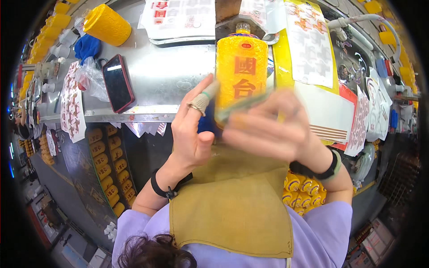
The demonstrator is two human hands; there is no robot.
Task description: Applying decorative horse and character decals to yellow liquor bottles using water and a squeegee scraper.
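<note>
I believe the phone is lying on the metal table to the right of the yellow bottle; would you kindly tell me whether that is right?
Not quite: the head view shows the phone lying on the metal table to the left of the yellow bottle.

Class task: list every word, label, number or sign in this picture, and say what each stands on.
Wording is described, not copied.
Yellow bottle: two large red characters, one above the other, with a small red oval mark above.
White sheet at the upper left: red characters; its paler print is too faint to read.
Long sheet at the upper right: orange and pale marks, too blurred.
Hanging sheet at the left: reddish marks, too small.
</note>
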